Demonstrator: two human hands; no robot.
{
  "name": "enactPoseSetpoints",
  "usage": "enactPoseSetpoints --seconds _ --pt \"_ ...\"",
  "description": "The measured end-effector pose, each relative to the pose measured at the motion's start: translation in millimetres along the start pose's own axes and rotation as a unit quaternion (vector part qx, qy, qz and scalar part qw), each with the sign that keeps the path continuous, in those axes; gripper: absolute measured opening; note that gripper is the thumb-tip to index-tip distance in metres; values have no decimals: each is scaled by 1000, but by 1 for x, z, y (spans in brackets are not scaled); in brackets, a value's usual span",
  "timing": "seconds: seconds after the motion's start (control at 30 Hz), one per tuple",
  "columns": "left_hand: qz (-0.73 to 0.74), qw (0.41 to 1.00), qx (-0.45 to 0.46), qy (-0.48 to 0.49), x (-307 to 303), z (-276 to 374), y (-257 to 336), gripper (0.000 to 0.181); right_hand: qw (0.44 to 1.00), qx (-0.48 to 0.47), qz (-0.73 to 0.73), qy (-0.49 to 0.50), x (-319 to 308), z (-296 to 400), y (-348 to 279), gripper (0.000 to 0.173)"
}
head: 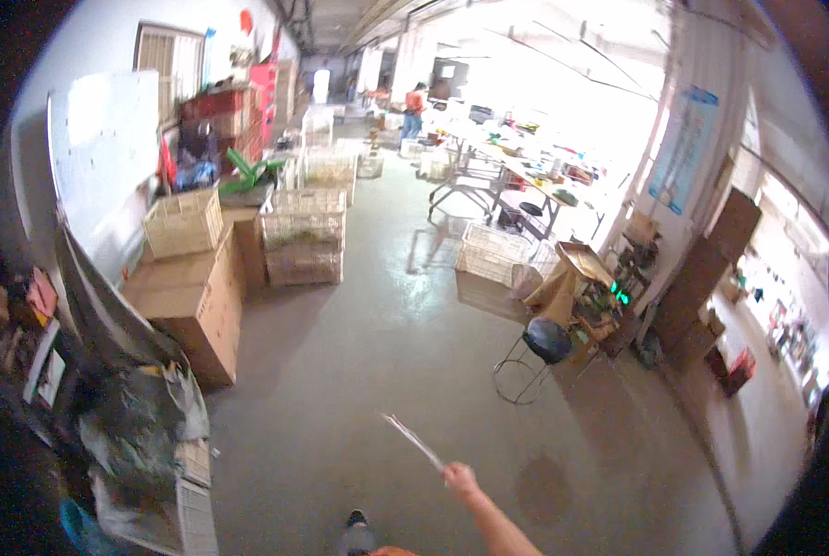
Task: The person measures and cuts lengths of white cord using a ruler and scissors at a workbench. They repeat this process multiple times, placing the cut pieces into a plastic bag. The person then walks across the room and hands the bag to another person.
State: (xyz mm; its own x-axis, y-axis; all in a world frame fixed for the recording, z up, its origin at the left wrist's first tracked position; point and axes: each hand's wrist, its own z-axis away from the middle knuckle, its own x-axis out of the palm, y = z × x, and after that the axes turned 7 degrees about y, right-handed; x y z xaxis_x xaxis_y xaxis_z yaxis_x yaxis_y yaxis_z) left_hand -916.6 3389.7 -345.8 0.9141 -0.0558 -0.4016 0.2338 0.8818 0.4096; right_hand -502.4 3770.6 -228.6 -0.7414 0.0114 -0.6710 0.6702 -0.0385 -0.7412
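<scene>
My right hand (460,478) is closed around one end of a thin, pale bundle of long strips or sticks (414,438), which points forward and to the left over the grey floor. The bundle's material is too blurred to tell. My left hand is out of view; at the bottom edge only a small skin-toned or orange patch shows, and I cannot tell what it is. A dark shoe tip (357,518) shows on the floor below, left of the bundle.
A large cardboard box (199,306) and stacked plastic crates (303,236) line the left. A round stool (548,340) stands right, beside a cluttered workbench. Farther off are a white crate (492,254), long tables and a person in orange (414,111).
</scene>
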Motion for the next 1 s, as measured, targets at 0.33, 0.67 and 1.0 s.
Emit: enactPoseSetpoints --seconds 0.33,0.67,1.0 --pt "216 874 433 41 -162 -250 682 21 851 402 151 -303 -23 -10 92 33" --pt "-50 984 173 16 -116 -403 765 20 923 252 143 -255 43 -506 75 31" --pt "17 1000 10 -19 -204 -548 959 18 993 104 4 57 37 -1131 -131 24"
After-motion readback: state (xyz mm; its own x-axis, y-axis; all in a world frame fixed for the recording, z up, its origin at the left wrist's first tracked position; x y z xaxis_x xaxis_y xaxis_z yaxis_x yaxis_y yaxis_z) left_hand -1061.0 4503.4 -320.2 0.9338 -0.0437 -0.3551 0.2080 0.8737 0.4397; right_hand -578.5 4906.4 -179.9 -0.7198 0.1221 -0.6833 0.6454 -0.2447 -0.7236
